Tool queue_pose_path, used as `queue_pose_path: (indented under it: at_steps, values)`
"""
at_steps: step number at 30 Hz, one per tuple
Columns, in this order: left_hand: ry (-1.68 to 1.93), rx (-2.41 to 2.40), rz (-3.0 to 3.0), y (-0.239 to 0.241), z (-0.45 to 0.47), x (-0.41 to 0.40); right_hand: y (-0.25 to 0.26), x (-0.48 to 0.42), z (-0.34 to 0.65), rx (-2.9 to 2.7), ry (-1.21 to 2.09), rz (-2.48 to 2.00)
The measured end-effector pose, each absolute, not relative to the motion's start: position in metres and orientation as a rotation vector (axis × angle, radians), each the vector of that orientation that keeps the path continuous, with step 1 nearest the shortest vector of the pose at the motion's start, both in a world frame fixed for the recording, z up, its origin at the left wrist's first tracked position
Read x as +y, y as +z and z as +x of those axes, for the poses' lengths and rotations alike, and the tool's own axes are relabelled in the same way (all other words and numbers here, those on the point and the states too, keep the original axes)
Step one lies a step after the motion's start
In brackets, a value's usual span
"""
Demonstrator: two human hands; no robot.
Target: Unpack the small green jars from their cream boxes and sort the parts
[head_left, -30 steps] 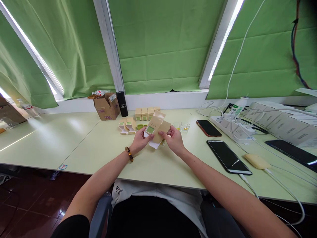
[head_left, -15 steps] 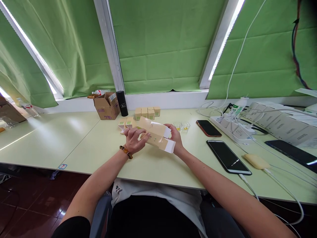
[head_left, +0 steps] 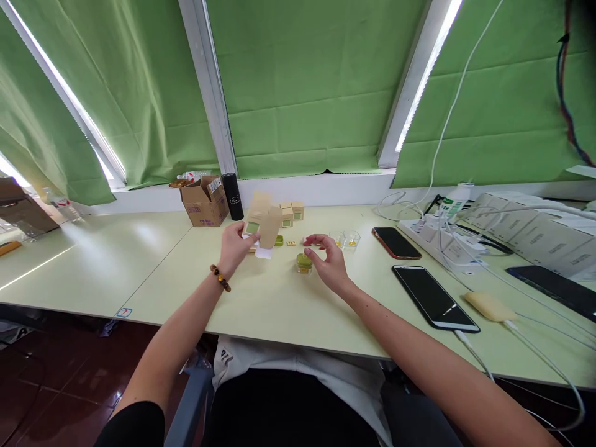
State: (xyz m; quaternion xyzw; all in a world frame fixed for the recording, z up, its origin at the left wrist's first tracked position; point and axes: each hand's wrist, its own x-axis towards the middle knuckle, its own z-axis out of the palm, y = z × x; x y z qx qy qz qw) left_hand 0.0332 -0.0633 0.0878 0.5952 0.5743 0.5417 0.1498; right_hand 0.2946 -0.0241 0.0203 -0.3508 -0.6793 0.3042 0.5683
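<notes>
My left hand (head_left: pixel 236 248) grips a beige carton (head_left: pixel 268 226) with a green label window and loose flaps, held above the table. My right hand (head_left: pixel 329 262) is apart from it, fingers curved and spread, beside a small glass jar with a green lid (head_left: pixel 304 262). The thumb comes close to the lid; whether it touches is unclear. Behind the hands stand small beige boxes (head_left: pixel 297 211), partly covered by the carton. Tiny golden pieces (head_left: pixel 290 243) lie between the hands, near another green-lidded item (head_left: pixel 279 241). Two clear glass cups (head_left: pixel 351 239) with a little yellow inside sit past my right hand.
A brown cardboard box (head_left: pixel 205 203) and a black cylinder (head_left: pixel 232 196) stand at the back left. To the right lie a phone in a red case (head_left: pixel 396 243), a larger phone (head_left: pixel 433 298), a power strip (head_left: pixel 431 239) with cables, a yellowish charger (head_left: pixel 488 307) and white boxes (head_left: pixel 526 230).
My right hand has let go of the carton and moved down beside the jar. The left hand has taken the carton left and tilted it upright, uncovering the jar and golden pieces.
</notes>
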Motion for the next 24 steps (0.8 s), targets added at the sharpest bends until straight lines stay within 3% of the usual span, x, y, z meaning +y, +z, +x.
queue_pose_path:
  at_steps: [10, 19, 24]
  values:
    - [0.934, 1.82, 1.443, 0.053, -0.034, -0.097, 0.016, -0.02, 0.295, -1.615, 0.725, -0.845]
    - [0.398, 2.258, 1.765, 0.05, -0.036, -0.109, 0.013, -0.019, 0.296, -1.635, 0.73, -0.859]
    - [0.304, 2.324, 1.865, 0.049, -0.039, -0.107, 0.012, -0.016, 0.296, -1.634, 0.712, -0.884]
